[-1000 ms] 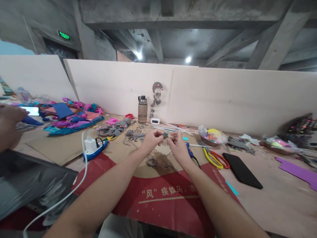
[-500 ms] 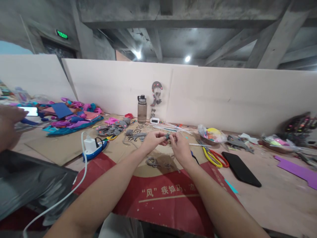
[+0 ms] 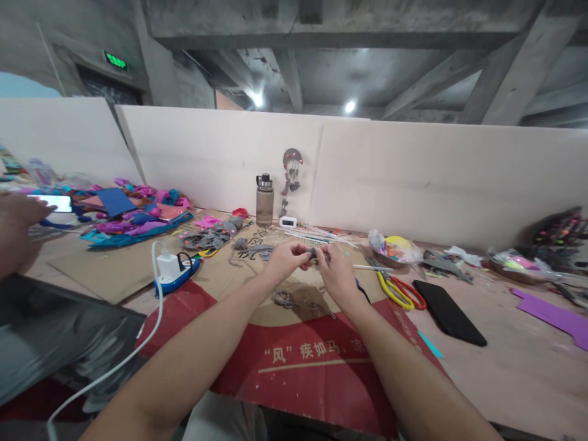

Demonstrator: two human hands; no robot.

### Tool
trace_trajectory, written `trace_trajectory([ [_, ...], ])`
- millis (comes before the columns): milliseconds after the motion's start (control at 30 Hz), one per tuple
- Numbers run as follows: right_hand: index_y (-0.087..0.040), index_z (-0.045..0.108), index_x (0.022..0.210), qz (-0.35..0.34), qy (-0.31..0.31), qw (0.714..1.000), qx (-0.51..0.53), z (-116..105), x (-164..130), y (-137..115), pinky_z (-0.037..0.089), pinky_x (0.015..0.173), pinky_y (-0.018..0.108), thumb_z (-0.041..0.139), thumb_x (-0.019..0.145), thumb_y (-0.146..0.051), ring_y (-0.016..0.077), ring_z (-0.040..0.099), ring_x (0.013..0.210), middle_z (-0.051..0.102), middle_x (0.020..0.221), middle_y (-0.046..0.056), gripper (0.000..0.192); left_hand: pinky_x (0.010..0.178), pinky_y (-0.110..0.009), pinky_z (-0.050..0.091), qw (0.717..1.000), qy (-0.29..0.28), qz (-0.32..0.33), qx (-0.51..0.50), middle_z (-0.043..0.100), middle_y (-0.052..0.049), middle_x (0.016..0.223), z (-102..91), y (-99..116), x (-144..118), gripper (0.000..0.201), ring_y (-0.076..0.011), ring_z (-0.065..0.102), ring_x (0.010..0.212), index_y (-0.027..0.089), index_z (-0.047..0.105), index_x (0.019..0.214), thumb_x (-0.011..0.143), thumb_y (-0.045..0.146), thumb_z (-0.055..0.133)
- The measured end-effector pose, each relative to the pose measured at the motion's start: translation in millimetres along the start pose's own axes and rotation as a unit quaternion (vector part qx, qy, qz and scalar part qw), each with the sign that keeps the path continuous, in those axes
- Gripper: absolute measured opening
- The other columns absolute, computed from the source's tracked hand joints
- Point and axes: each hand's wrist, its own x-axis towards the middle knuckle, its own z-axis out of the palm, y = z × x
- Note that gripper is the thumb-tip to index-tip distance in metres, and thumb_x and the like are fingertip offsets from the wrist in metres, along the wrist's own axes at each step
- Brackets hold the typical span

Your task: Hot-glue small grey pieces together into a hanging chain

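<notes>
Above the cardboard, my left hand and my right hand meet with their fingertips pinched on a small grey piece, perhaps felt. The fingers cover most of it, so its shape does not show. Below the hands, a loose coil of grey yarn lies on the cardboard. Left of my left hand are more grey scraps and a small grey ball. A grey hanging ornament with pink dots is on the white panel ahead.
Yellow- and red-handled scissors and a black phone lie to the right. A bottle stands at the back. On the left are a blue power strip with a white cable, colourful fabric and another person's hand by a lit phone.
Both my hands keep their pinch on the small grey piece, with only a slight shift of the fingers. The other person's hand has moved slightly at the lit phone.
</notes>
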Motion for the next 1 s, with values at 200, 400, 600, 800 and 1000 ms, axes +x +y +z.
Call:
trace_trajectory([
  [200, -0.019, 0.056, 0.074, 0.014, -0.010, 0.999, 0.047, 1.5, -1.5, -1.6, 0.037, 0.065, 0.029, 0.043, 0.088, -0.035, 0.0177, 0.052, 0.070, 0.060, 0.076, 0.005, 0.025, 0.049, -0.021, 0.048, 0.999, 0.022, -0.008, 0.029, 0.063, -0.002, 0.056, 1.1, 4.1, -1.4, 0.006, -0.0107, 0.059, 0.048, 0.011, 0.063, 0.074, 0.071, 0.016, 0.063],
  [400, -0.019, 0.055, 0.072, 0.019, -0.017, 0.998, 0.049, 1.6, -2.8, -3.5, 0.037, 0.064, 0.029, 0.045, 0.087, -0.034, 0.0172, 0.052, 0.068, 0.060, 0.074, 0.004, 0.024, 0.047, -0.021, 0.047, 0.999, 0.028, -0.028, 0.021, 0.061, -0.001, 0.052, 1.1, -0.5, 0.1, 0.004, -0.0103, 0.057, 0.044, 0.012, 0.061, 0.071, 0.070, 0.016, 0.061],
  [600, -0.019, 0.053, 0.073, -0.034, -0.012, 0.998, -0.053, 0.4, -2.4, -3.6, 0.036, 0.067, 0.030, 0.047, 0.087, -0.029, 0.0196, 0.052, 0.074, 0.058, 0.079, 0.007, 0.018, 0.047, -0.022, 0.047, 0.999, 0.019, -0.030, 0.023, 0.060, -0.001, 0.053, 0.7, -2.5, 1.2, 0.006, -0.0100, 0.056, 0.044, 0.012, 0.061, 0.073, 0.072, 0.015, 0.055],
  [800, -0.018, 0.056, 0.080, -0.039, -0.006, 0.998, -0.058, -2.1, -2.1, -3.4, 0.039, 0.070, 0.031, 0.048, 0.087, -0.030, 0.0206, 0.054, 0.079, 0.060, 0.085, 0.008, 0.017, 0.046, -0.023, 0.046, 0.998, 0.022, -0.052, -0.004, 0.059, -0.001, 0.051, 0.2, -2.5, 1.9, 0.005, -0.0100, 0.055, 0.043, 0.012, 0.060, 0.072, 0.073, 0.017, 0.059],
  [1000, -0.017, 0.062, 0.087, -0.040, -0.021, 0.999, -0.028, -0.2, 0.9, 0.9, 0.041, 0.078, 0.033, 0.050, 0.084, -0.027, 0.0219, 0.057, 0.087, 0.064, 0.092, 0.010, 0.016, 0.047, -0.022, 0.046, 0.998, 0.014, -0.058, -0.015, 0.059, -0.001, 0.052, -0.1, -3.6, 2.1, 0.006, -0.0100, 0.055, 0.044, 0.011, 0.060, 0.073, 0.073, 0.016, 0.060],
])
